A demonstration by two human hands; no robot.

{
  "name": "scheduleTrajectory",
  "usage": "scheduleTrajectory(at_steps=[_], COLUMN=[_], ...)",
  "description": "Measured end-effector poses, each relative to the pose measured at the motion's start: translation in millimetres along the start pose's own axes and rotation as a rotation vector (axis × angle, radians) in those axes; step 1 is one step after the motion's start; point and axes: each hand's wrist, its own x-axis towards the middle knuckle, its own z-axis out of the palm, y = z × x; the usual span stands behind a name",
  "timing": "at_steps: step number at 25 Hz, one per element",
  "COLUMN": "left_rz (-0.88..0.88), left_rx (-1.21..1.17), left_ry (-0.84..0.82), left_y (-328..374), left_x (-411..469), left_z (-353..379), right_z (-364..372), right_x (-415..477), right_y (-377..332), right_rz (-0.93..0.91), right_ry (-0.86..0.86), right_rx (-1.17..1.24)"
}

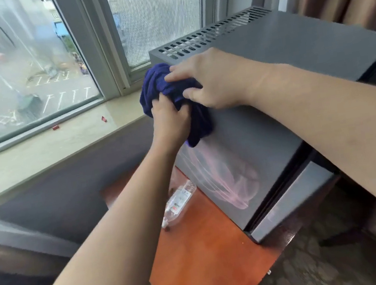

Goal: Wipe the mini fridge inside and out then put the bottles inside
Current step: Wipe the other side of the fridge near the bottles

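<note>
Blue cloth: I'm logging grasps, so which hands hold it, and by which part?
Both. The left hand grips the bunched dark-blue fabric cloth by its middle folds; the right hand pinches its upper part between fingers and thumb.

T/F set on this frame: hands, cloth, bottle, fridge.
1. Both the left hand and the right hand are on the blue cloth. True.
2. The cloth lies flat on the window sill. False: it is bunched against the upper left edge of the mini fridge.
3. The bottle stands inside the fridge. False: it lies on its side on the wooden table, beside the fridge.
4. The fridge's top has vent slots along its window side. True.
</note>
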Motion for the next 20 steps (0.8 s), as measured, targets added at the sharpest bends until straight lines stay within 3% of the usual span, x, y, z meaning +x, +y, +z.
scheduleTrajectory(at_steps=[4,9,17,20], left_rz=[-0.057,-0.07,0.17,0.121], left_rx=[0.049,-0.043,-0.044,-0.124], left_ry=[0.024,0.052,0.048,0.02], left_y=[-18.8,1.4,47.5,77.8], left_x=[44.7,28.7,-177.0,-235.5], left_z=[-3.7,-11.6,55.8,70.8], right_z=[-8.1,-9.2,-6.5,-2.2], right_x=[4.9,-7.1,-73.4,-114.0], right_y=[10.5,16.2,24.4,28.3], right_rz=[0.043,0.05,0.015,-0.01], right_ry=[0.051,0.018,0.052,0.068], right_rx=[0.023,0.01,0.128,0.189])
